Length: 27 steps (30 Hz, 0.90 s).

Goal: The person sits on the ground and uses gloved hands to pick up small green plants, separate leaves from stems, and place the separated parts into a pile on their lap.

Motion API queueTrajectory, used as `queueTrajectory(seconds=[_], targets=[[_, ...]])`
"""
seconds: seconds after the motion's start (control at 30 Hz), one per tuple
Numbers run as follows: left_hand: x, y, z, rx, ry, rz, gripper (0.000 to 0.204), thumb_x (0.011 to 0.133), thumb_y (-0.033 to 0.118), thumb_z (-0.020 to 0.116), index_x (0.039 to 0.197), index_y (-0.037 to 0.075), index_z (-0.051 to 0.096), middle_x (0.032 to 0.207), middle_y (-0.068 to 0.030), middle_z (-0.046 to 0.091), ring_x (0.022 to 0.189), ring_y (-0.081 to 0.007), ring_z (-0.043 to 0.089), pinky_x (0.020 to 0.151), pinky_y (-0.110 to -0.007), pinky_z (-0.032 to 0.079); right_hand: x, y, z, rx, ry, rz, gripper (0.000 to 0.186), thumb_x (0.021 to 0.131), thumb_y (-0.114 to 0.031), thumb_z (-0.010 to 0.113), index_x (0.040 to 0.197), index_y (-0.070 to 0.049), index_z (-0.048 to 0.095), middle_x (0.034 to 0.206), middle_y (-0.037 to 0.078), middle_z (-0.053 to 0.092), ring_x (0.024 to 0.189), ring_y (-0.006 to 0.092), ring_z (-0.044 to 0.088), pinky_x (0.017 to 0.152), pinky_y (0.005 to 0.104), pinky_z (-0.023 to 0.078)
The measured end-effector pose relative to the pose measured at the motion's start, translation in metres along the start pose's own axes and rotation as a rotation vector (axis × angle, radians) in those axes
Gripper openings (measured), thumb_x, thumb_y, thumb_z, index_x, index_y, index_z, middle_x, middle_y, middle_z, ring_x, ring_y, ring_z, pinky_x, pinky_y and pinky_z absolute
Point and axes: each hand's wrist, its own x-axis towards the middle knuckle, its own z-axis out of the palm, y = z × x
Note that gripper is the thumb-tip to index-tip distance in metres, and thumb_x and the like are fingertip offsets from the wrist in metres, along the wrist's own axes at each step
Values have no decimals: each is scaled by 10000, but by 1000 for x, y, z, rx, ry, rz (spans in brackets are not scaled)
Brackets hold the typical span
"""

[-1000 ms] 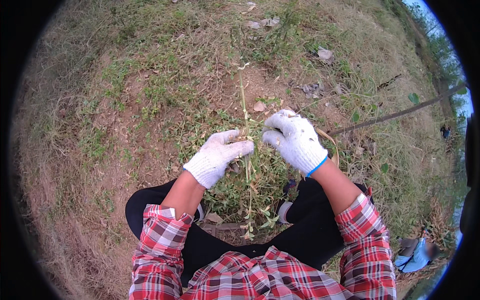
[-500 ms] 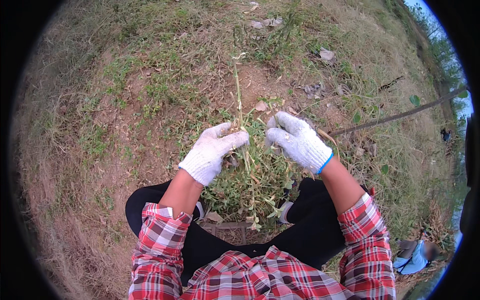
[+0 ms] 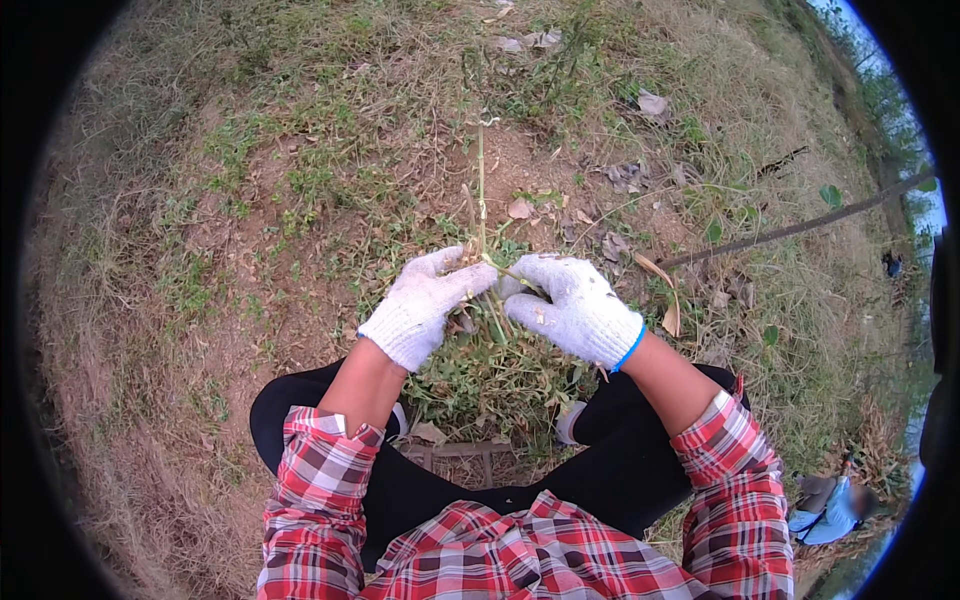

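I have the stalk (image 3: 482,185) upright in front of me, its lower part pinched between the thumb and fingers of my gloved left hand (image 3: 420,308), which comes in from the stalk's left. My right hand (image 3: 585,312), gloved too, is curled just right of the stalk. A side stem (image 3: 512,274) runs from the stalk into the gap between that thumb and fingers; I can't tell whether they press on it. Below the stalk lies a heap of leafy cuttings (image 3: 470,385). A dry leaf (image 3: 520,208) sits on the ground right of the stalk.
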Motion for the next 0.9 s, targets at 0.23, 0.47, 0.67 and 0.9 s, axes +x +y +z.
queueTrajectory(seconds=[0.23, 0.47, 0.67, 0.9], targets=[[-1, 2, 2, 0, 9, -6, 246, 912, 252, 704, 1077, 74, 665, 956, -21, 695, 798, -122, 639, 543, -290, 505, 1, 4, -2, -124, 98, -130, 212, 845, -215, 655, 999, -69, 671, 903, 152, 655, 899, 362, 641, 778, 463, 514], [-1, 1, 6, -60, -51, -34, 249, 912, 248, 703, 1075, 65, 657, 968, -36, 698, 803, -136, 651, 551, -308, 527, -2, 5, 0, -461, 123, -404, 251, 786, -195, 705, 1018, -121, 647, 876, 100, 633, 859, 329, 647, 721, 441, 535], [10, -25, -9, 188, -174, 387, 264, 921, 191, 686, 1141, 54, 637, 1006, -65, 699, 809, -163, 675, 536, -317, 551, -4, -6, -2, -424, 195, -382, 226, 772, -186, 713, 971, -115, 635, 861, 109, 628, 837, 332, 643, 702, 441, 530], [16, -19, 7, -152, -43, -117, 358, 914, 140, 674, 1243, 25, 591, 1061, -57, 698, 829, -159, 671, 594, -317, 564, -2, -5, 0, -338, 200, -299, 165, 828, -198, 683, 957, -106, 639, 856, 114, 640, 825, 340, 649, 727, 438, 530]])
